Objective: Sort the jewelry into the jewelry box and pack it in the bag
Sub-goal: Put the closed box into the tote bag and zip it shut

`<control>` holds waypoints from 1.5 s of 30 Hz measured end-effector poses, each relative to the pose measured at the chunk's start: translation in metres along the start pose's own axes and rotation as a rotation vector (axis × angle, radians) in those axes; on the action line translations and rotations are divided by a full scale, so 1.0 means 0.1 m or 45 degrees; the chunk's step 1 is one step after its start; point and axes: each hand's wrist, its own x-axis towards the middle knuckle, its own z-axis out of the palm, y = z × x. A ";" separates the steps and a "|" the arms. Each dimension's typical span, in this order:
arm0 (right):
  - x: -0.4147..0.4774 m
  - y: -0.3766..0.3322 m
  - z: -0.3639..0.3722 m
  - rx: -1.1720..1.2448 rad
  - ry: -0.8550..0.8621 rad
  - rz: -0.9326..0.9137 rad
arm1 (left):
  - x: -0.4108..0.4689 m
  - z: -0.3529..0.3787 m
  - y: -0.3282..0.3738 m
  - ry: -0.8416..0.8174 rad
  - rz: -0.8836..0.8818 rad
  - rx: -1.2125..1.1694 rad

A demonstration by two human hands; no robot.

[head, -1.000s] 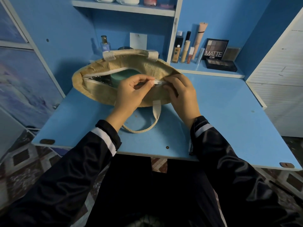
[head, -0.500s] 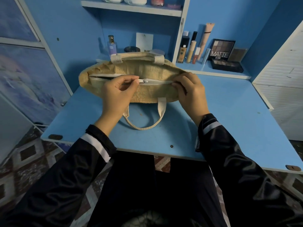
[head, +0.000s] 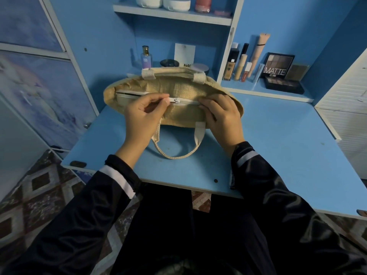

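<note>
Closing step: the bag sits at the table's 12 o'clock. The left hand pinches the zip pull and the right hand grips the bag's 3 o'clock end. Next, draw the pull toward 9 o'clock, where the mouth is open. A second ago the bag gaped, showing a teal box; now it's hidden.

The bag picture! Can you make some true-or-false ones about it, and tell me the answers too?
1. The left hand pinches the zipper pull. True.
2. The bag lies on the floor. False: it lies on the blue table.
3. The right hand holds the bag. True.
4. The bag's handles are black. False: the near handle is off-white.
5. The palette on the shelf says MATTE. True.
</note>
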 end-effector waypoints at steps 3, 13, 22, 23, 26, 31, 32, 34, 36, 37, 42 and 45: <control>0.03 0.00 0.00 0.009 0.005 -0.023 | -0.01 -0.02 -0.01 0.030 0.017 0.033; 0.05 0.03 -0.03 0.029 -0.011 -0.039 | 0.03 -0.45 -0.06 0.183 0.076 0.169; 0.12 0.07 -0.06 0.037 0.000 -0.063 | 0.09 -0.72 -0.04 0.419 0.078 0.182; 0.13 0.07 -0.06 0.033 0.003 -0.062 | 0.09 -0.73 -0.04 0.440 0.083 0.180; 0.15 0.08 -0.07 0.033 0.005 -0.062 | 0.10 -0.75 -0.04 0.494 0.109 0.195; 0.17 0.09 -0.06 0.037 -0.010 -0.078 | 0.16 -0.78 -0.01 0.518 0.110 0.205; 0.17 0.10 -0.06 0.035 -0.015 -0.080 | 0.16 -0.78 -0.01 0.519 0.113 0.209; 0.18 0.10 -0.07 0.031 -0.024 -0.082 | 0.17 -0.79 -0.01 0.528 0.114 0.217; 0.19 0.11 -0.07 0.026 -0.029 -0.092 | 0.18 -0.81 -0.02 0.544 0.113 0.222; 0.19 0.10 -0.07 0.024 -0.031 -0.096 | 0.18 -0.81 -0.03 0.554 0.114 0.227; 0.19 0.12 -0.05 0.011 -0.020 -0.098 | 0.21 -0.84 -0.08 0.560 0.184 0.333; 0.18 0.15 -0.06 0.019 -0.013 -0.090 | 0.22 -0.90 -0.10 0.472 0.388 0.658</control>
